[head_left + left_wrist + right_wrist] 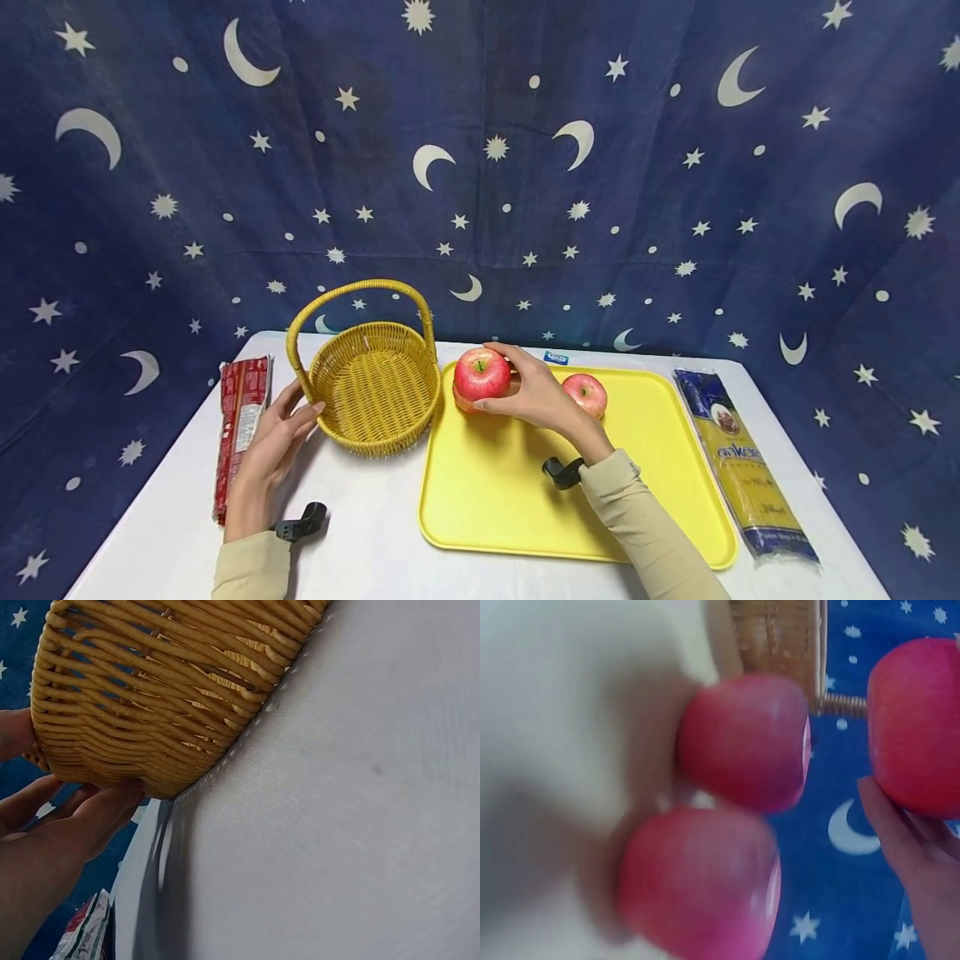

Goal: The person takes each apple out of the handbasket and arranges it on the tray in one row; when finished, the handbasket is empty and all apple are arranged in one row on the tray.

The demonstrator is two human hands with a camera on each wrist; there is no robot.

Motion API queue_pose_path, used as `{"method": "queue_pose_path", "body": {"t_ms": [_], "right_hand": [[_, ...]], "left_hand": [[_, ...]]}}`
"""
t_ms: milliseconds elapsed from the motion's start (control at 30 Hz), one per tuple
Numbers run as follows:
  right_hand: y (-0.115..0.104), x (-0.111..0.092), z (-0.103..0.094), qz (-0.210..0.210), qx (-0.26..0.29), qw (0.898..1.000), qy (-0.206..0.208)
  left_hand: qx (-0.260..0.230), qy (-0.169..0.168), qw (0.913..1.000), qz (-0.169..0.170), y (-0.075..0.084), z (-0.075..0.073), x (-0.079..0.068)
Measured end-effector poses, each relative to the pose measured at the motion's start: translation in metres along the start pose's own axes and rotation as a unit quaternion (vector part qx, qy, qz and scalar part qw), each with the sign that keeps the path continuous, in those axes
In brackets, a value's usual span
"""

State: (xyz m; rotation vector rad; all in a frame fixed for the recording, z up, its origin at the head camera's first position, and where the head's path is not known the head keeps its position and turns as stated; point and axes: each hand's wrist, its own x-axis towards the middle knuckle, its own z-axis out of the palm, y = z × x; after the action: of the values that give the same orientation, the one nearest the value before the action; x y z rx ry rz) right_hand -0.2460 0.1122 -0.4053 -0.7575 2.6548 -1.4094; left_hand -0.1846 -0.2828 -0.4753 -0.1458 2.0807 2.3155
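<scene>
My right hand [536, 392] holds a red apple [482, 373] between thumb and fingers, above the left part of a yellow tray [517, 508]. Beneath it, a second apple [461, 402] is mostly hidden by the held one and the hand. A third apple [585, 394] lies on the tray behind the right wrist. The right wrist view shows two apples resting close together, one nearer [701, 881] and one farther [744, 742]. At the left, my left hand [276, 442] grips the near-left side of a woven basket [375, 392], thumb by the rim, fingers against the outer wall [172, 712].
A red plastic packet [242, 417] lies on the white table left of the left hand. Right of the tray is a long blue and yellow pasta bag [742, 467]. A small blue packet [556, 357] sits behind the tray. The basket's tall handle [360, 286] arches upward.
</scene>
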Motion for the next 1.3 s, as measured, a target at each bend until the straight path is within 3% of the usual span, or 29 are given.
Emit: {"method": "queue_pose_path", "body": {"t_ms": [300,467,800,1100,1300], "right_hand": [[0.027,-0.028,-0.042,0.036,-0.019,0.999,0.030],[0.043,-0.045,-0.062,0.054,0.004,0.997,0.050],[0.070,-0.076,-0.103,0.073,-0.070,0.991,0.087],[0.095,-0.100,-0.131,0.117,-0.089,0.984,0.099],[0.111,-0.108,-0.140,0.134,-0.099,0.982,0.085]], "left_hand": [[0.000,0.001,1.0000,-0.006,-0.003,0.003,0.003],[-0.004,-0.001,1.0000,-0.005,-0.005,0.001,0.000],[0.008,0.007,0.9996,-0.028,-0.003,-0.003,-0.003],[0.008,0.002,0.9998,-0.020,-0.002,-0.002,-0.002],[0.008,-0.002,0.9999,-0.011,-0.002,-0.001,0.001]]}}
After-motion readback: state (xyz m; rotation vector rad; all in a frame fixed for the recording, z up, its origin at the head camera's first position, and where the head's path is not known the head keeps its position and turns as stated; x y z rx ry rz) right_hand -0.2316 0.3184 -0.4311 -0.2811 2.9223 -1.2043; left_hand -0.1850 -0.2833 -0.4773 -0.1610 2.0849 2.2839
